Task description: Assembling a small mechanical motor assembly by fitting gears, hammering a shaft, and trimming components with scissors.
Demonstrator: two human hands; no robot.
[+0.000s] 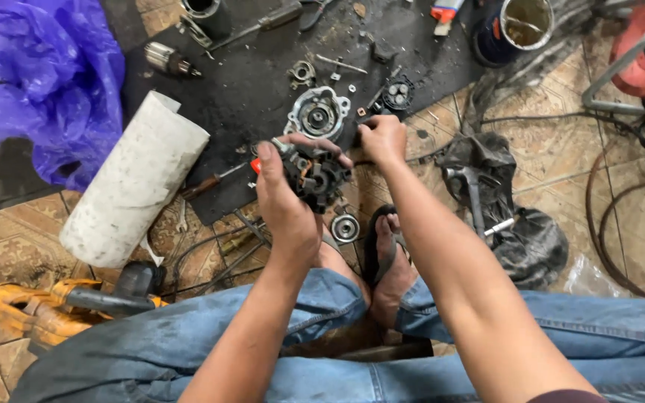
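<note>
My left hand (287, 201) grips a black, greasy motor part with copper windings (315, 177), held above the floor. My right hand (384, 139) is closed in a fist just right of it, reaching down to the edge of the black mat (263, 82); what it pinches is hidden. A round grey metal housing (318, 114) lies on the mat just beyond both hands. A small shiny bearing ring (345, 227) rests on the tiles below the held part, beside my sandalled foot (390, 261).
A white dusty cylinder (134, 179) lies at the left, with a purple plastic bag (39, 75) behind it. A yellow power tool (46, 306) sits by my knee. A dirty black rag with a hammer (487, 201), cables, a bucket (516, 26) and small loose parts surround the mat.
</note>
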